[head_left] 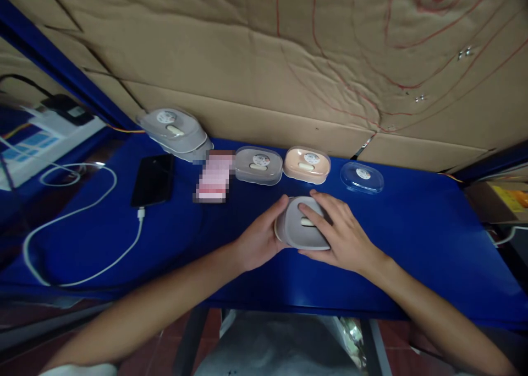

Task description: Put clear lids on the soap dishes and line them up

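Both hands rested on a grey oval case point(303, 230) at the near middle of the blue table point(412, 244). Left hand point(259, 240) cupped its left end, thumb along the far edge, fingers curled round. Right hand point(340, 234) lay flat over the top and right side, fingers spread, index finger by the pale tab on the lid. Beyond, in a row: grey lidded case point(258, 165), peach case point(307, 165), a clear lid point(362, 177) lying alone. Further left: pink pixelated item point(213, 178), black phone point(153, 180) with white cable point(82, 238) plugged in, stack of grey cases point(175, 131). Cardboard wall point(289, 62) stood behind.
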Demonstrator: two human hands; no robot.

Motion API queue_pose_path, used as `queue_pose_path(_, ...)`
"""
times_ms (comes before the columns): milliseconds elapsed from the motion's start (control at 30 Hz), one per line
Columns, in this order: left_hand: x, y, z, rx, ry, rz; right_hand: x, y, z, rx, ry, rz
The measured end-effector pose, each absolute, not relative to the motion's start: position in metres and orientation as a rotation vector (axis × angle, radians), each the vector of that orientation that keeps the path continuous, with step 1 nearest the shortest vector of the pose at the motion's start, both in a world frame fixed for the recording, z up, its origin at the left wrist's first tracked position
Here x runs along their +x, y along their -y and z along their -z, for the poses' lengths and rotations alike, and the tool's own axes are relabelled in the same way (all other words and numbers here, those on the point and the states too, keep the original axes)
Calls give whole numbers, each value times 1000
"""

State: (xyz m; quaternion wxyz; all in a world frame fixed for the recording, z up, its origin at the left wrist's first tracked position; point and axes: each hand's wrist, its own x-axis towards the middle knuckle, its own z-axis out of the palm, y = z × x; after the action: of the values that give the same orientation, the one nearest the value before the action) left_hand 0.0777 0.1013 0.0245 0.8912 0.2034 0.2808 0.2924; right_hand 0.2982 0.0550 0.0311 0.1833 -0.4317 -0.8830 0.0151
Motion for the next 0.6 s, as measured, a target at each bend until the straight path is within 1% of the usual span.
queue_pose_path(167,82,-100,-17,443,-612,-670,293,-56,-21,-1202,2515,-17)
queue_pose_path(267,84,-99,-16,418,-634,-648,304,-62,-19,-1153,2513,-144)
queue_pose_path(333,83,-100,-18,400,-659,-630,327,-74,-19,-1182,2417,-237)
queue_pose_path(400,82,-102,-20,388,-694,-635,361,-89,-15,-1350,2227,-224)
queue_pose_path(467,80,-106,-22,385,-732,-646,397,-103,-8,-1610,2103,-109)
queue_pose_path(533,78,-110,-22,381,-767,-654,427,-112,1,-1817,2078,-70)
queue_pose_path(600,77,-115,-21,376,-792,-654,445,-116,9,-1908,2105,-51)
